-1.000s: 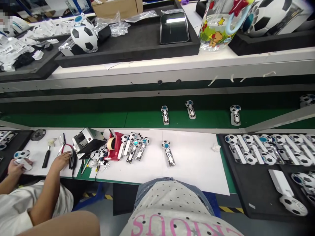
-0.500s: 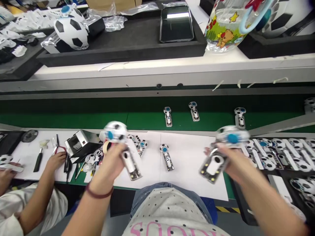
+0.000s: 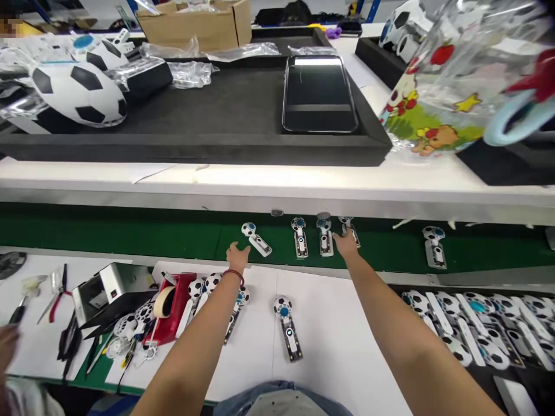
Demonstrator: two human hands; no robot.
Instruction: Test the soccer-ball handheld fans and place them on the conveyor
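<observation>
Shelf (image 3: 243, 179) runs across in front of me above the green strip (image 3: 208, 234), its front edge cutting off my view of the strip's far side. Up on it: black tray (image 3: 208, 121) w/ phone (image 3: 319, 95) at its R end, clear cup (image 3: 451, 124) w/ cartoon print just beside. On the desk (image 3: 333, 335), L side: red tape dispenser (image 3: 180, 294), dark boxy unit (image 3: 115, 289), pliers (image 3: 58, 296); co-worker's hand (image 3: 7, 346) at the far L edge. R side: dark tray (image 3: 481, 381) full of football-patterned parts (image 3: 472, 323). One unit (image 3: 288, 330) lies alone on white paper, mid desk.

Both my arms reach fwd, palms down, over the strip. L grip (image 3: 238, 257) is released, fingers spread & bent, just beside a tilted football-headed unit (image 3: 260, 245); can't tell if they touch. R grip (image 3: 346, 245) is at the lower part of another unit (image 3: 354, 232), thumb side L; can't tell if it's held or let go. Btw them 2 more units (image 3: 300, 238) lie on the strip, & 1 unit (image 3: 435, 248) sits well off to the R.
</observation>
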